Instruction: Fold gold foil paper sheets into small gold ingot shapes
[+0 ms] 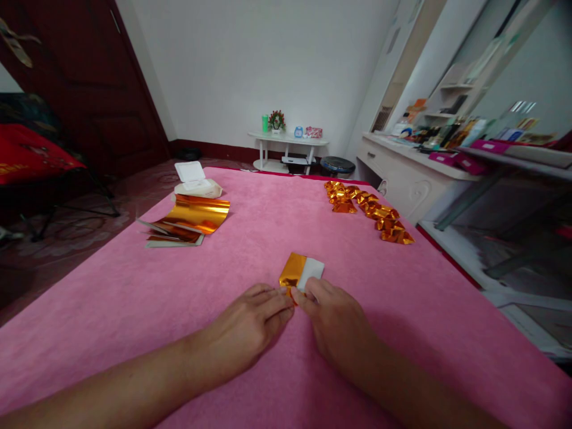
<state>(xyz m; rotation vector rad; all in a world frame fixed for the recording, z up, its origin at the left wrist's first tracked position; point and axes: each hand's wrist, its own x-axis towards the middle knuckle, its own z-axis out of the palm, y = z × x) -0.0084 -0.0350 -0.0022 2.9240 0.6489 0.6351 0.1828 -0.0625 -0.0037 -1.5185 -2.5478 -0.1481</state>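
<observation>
A small folded sheet of gold foil paper (298,271), gold on its left half and white on its right, lies on the pink cloth (250,250) at the middle front. My left hand (250,330) and my right hand (333,319) meet at its near edge. Both pinch that edge with fingertips pressed together. A stack of flat gold sheets (190,220), the top one curling up, lies at the far left. Several folded gold pieces (369,211) lie in a row at the far right.
An open white pack of wipes (195,180) sits behind the gold sheets at the far left edge. A white dresser (411,173) with clutter stands to the right. A small white table (288,149) stands by the back wall, a dark door (89,77) to the left.
</observation>
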